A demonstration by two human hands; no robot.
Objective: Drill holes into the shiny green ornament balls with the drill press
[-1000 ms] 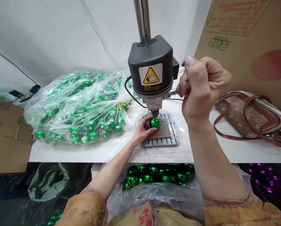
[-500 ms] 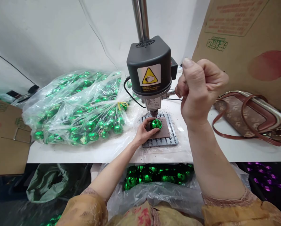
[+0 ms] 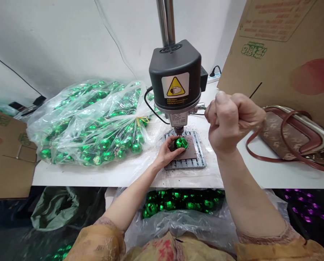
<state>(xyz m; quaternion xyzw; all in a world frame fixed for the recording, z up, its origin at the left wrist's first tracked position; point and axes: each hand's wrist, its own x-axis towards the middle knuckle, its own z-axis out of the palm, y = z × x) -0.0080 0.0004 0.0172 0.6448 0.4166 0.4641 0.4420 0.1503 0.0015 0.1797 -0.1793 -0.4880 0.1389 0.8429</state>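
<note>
Left hand (image 3: 166, 154) is being curled narrowly around a green faceted bauble (image 3: 181, 143), which is being pressed steady on a brown pad (image 3: 191, 156) atop the slotted base plate (image 3: 183, 165), centred under the bench drill's bit (image 3: 178, 131); right hand (image 3: 234, 121) is being held up, clenched around a thin dark wire (image 3: 256, 90).

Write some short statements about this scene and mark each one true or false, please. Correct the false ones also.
The left hand holds a faceted green ball under the drill press. True.
The right hand lies flat on the table. False: it is raised in a fist beside the drill press.
A clear plastic bag of green balls lies left of the drill press. True.
The handbag sits left of the drill press. False: it is on the right.
</note>
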